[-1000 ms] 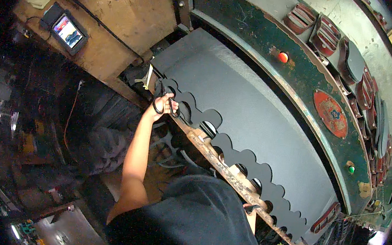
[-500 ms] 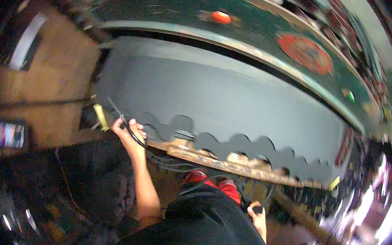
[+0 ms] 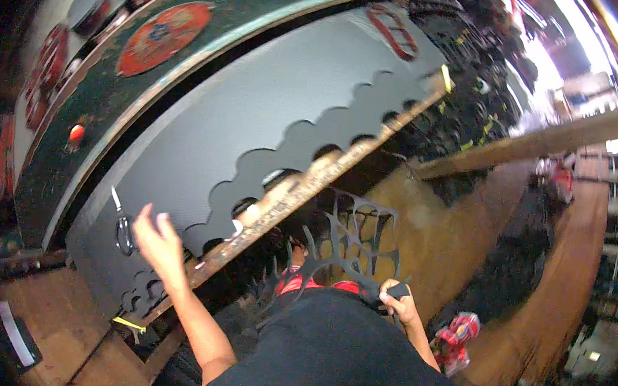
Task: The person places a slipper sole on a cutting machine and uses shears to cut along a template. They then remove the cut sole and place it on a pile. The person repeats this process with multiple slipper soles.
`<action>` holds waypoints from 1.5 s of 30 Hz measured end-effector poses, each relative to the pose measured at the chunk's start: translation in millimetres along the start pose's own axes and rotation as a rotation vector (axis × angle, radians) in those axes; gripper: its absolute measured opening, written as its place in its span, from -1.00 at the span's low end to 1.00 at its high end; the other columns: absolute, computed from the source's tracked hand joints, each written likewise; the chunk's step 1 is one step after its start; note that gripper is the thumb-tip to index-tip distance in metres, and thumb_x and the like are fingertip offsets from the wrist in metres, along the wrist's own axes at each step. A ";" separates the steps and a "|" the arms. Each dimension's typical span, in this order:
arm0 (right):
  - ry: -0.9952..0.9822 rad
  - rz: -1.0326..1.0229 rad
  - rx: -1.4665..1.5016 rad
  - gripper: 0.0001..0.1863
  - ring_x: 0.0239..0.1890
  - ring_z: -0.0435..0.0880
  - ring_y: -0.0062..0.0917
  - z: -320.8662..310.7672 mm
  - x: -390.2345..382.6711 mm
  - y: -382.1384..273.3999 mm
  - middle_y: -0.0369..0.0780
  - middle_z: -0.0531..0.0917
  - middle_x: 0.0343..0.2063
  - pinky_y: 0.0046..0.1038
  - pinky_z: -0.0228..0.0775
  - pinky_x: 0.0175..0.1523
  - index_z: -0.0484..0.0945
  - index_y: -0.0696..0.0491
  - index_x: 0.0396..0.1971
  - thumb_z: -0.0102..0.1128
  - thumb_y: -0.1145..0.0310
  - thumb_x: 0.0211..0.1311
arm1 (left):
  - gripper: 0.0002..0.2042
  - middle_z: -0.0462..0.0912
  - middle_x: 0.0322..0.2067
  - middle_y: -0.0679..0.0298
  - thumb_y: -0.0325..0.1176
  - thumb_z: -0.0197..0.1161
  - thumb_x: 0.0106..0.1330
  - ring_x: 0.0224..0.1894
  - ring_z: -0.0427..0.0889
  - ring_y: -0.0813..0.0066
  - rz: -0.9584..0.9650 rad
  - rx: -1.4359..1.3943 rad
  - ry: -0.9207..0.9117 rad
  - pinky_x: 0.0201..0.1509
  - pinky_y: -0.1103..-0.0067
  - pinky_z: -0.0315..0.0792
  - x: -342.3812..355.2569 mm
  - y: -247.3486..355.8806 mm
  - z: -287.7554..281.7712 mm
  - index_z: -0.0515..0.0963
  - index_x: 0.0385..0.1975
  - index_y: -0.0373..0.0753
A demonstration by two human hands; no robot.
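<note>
My left hand (image 3: 160, 242) is open over the lower left of a grey sheet (image 3: 204, 132) with a scalloped cut edge, just right of black-handled scissors (image 3: 125, 232) lying on it. My right hand (image 3: 399, 300) grips a dark cut-out scrap web (image 3: 357, 230), which dangles in front of my body below the wooden front edge (image 3: 299, 185) of the bed. A red cutting die (image 3: 403, 39) rests at the sheet's far right end.
A green machine beam (image 3: 96, 101) with red and green buttons and more dies spans the sheet's far side. A wooden table (image 3: 69, 334) is at lower left, a heap of black scraps (image 3: 474, 75) upper right, a wooden beam (image 3: 527, 138) right, and a red bundle (image 3: 458, 338) lower right.
My view has swung right. My left hand has let go of the scissors, which now lie on the sheet, and has opened. My right hand's scrap web has come further into view.
</note>
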State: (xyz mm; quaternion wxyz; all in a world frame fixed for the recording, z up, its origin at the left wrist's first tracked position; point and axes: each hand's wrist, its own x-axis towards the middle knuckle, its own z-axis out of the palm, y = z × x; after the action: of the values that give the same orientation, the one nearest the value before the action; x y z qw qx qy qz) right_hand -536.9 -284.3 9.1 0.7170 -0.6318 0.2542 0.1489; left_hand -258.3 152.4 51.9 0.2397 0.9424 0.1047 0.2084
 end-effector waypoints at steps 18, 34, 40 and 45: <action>0.688 -0.780 0.477 -0.65 -0.41 0.50 -0.74 -237.1 -374.7 74.2 -0.36 0.53 -0.40 -0.64 0.32 -0.29 0.44 0.11 0.09 0.22 0.47 0.34 | -0.75 0.60 -0.45 -0.03 -0.45 0.30 0.03 -0.44 0.64 0.13 1.101 -0.931 -1.301 -0.34 0.39 0.49 -639.7 439.2 -17.7 0.57 -0.25 -0.31; 0.734 0.501 -0.215 0.35 0.38 0.35 -0.18 -581.5 -435.7 426.0 0.16 0.38 0.30 -0.15 0.27 0.35 0.10 0.29 0.42 -0.11 -0.70 -0.02 | -0.68 -0.03 -0.77 0.55 -0.11 -0.10 0.60 -0.78 -0.12 0.72 0.455 -2.207 -1.054 -0.65 0.60 -0.02 -582.9 636.7 -120.2 0.46 -0.19 -0.24; 0.294 0.443 0.454 -0.29 -0.17 0.68 -0.36 -549.0 -368.4 469.9 -0.20 0.72 -0.18 -0.30 0.49 0.01 0.68 0.08 -0.07 0.14 -0.32 0.22 | -0.74 0.01 -0.81 0.55 -0.14 -0.17 0.62 -0.80 -0.12 0.74 0.406 -2.099 -1.056 -0.66 0.62 -0.03 -596.9 700.3 -36.9 0.26 -0.34 -0.07; 0.884 -0.037 0.970 -0.47 -0.40 0.64 -0.46 -678.9 -387.8 427.2 -0.27 0.68 -0.44 -0.31 0.46 -0.24 0.68 0.05 -0.32 0.23 -0.19 0.21 | -0.74 -0.01 -0.74 0.52 -0.19 -0.05 0.57 -0.74 -0.04 0.72 0.609 -1.998 -1.179 -0.61 0.62 0.00 -623.2 800.6 66.8 0.22 -0.42 -0.09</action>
State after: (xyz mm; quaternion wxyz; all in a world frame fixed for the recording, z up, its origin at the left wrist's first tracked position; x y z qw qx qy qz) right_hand -1205.6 -841.8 -180.5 0.7509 -0.2425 0.5525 -0.2686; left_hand -706.1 -751.2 181.7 0.8171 0.2764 -0.4565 -0.2181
